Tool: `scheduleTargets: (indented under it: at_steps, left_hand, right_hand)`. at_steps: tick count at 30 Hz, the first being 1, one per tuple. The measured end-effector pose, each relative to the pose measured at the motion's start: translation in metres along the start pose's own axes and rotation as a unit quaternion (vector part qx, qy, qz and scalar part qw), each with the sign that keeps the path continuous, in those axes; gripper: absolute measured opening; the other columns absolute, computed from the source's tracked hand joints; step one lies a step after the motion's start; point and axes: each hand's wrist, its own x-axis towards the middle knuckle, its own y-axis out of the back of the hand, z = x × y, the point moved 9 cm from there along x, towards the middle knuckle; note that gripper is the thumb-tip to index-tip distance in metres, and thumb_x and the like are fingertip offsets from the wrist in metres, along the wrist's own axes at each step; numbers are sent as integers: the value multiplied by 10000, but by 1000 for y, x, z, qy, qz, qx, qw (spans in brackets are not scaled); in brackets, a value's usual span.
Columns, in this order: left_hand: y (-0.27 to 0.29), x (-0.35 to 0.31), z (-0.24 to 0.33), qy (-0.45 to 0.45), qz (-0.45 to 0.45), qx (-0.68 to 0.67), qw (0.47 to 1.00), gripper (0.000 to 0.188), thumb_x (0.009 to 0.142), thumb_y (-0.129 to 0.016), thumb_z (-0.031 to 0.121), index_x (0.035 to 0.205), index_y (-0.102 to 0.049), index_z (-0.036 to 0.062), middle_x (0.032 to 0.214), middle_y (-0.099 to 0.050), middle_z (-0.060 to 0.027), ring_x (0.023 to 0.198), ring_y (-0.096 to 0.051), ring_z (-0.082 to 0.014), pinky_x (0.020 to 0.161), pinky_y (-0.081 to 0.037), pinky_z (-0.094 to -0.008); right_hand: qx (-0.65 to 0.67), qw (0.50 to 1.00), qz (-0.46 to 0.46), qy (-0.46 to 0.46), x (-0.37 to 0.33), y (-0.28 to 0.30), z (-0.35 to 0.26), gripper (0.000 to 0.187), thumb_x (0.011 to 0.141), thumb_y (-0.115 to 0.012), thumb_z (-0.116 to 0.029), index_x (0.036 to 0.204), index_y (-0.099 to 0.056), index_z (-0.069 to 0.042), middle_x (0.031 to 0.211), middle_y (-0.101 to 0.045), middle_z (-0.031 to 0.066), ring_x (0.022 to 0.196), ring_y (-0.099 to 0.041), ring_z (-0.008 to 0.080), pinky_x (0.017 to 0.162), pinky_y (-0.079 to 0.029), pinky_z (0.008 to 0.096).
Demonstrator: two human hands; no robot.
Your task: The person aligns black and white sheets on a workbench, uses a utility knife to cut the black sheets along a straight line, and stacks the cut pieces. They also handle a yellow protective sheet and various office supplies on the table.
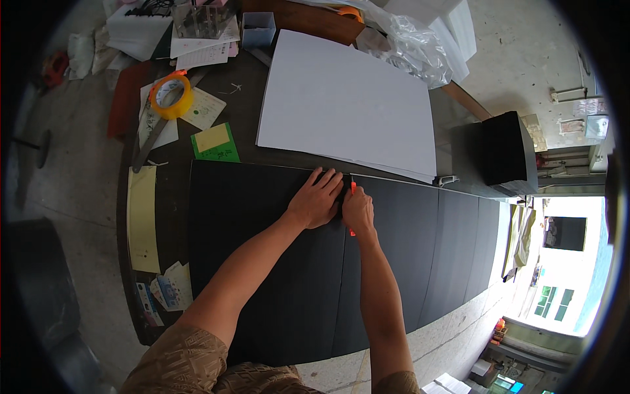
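Black sheet (302,295) lies across the table (174,210) in the head view, its far edge running just beside a stack of white paper (348,98). Open black surface, crossed by thin lines, stretches right of my hands. My left hand (318,198) lies flat near that far edge, fingers slightly parted; my right hand (358,211) is closed around an orange knife (353,188), tip toward the edge. My grip hides the knife's middle; whether its blade touches the sheet, I cannot tell. Beyond the edge are a metal clip (447,180) and a black block (508,154); a yellow tape roll (186,102) lies far left.
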Motion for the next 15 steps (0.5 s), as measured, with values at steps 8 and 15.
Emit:
scheduleTargets:
  at_steps: [8,15]
  left_hand:
    - [4,0,-1,-5,28,-6,1000,523,886,-547,300,1322,-492,18,1433,-422,-108,1376,-325,-253,1160,-211,-452]
    - [1,1,5,-21,45,20,999,488,894,-524,277,1299,-513,4,1423,-440,-118,1348,-368,-255,1149,-232,-448]
  right_hand:
    - [38,994,-97,-40,-11,6,-3,353,973,-416,-256,965,-578,58,878,-649,305,853,-652,459,754,-535,498]
    - [-44,996,-71,-9,-101,-12,51,295,972,-424,-232,928,-539,36,836,-641,311,790,-644,472,724,-526,522]
